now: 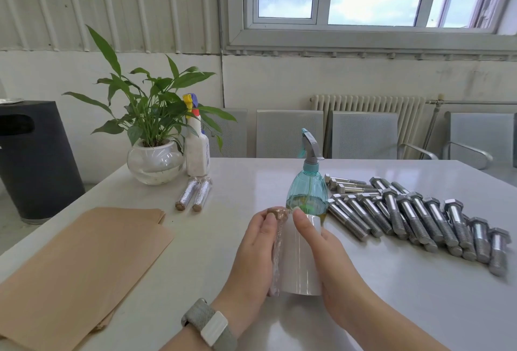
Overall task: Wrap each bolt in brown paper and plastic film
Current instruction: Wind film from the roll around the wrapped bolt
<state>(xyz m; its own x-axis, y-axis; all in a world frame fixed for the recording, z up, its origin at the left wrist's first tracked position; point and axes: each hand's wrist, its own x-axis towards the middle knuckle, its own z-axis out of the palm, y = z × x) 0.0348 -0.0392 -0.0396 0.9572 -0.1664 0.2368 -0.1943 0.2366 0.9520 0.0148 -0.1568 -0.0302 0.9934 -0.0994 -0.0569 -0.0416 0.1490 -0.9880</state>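
My left hand (253,255) holds a bolt wrapped in brown paper (277,238), its head pointing away from me, with clear film partly round it. Right beside it, my right hand (324,252) grips a roll of plastic film (300,264), thumb on the roll's far end. The film runs from the roll onto the bolt. Two finished wrapped bolts (193,194) lie near the plant. A stack of brown paper sheets (81,264) lies at the left. Several bare steel bolts (414,216) lie in a row on the right.
A teal spray bottle (307,191) stands just beyond my hands on the white table (229,183). A potted plant in a glass bowl (155,163) and a white spray bottle (197,152) stand at the back left. Metal chairs line the far side.
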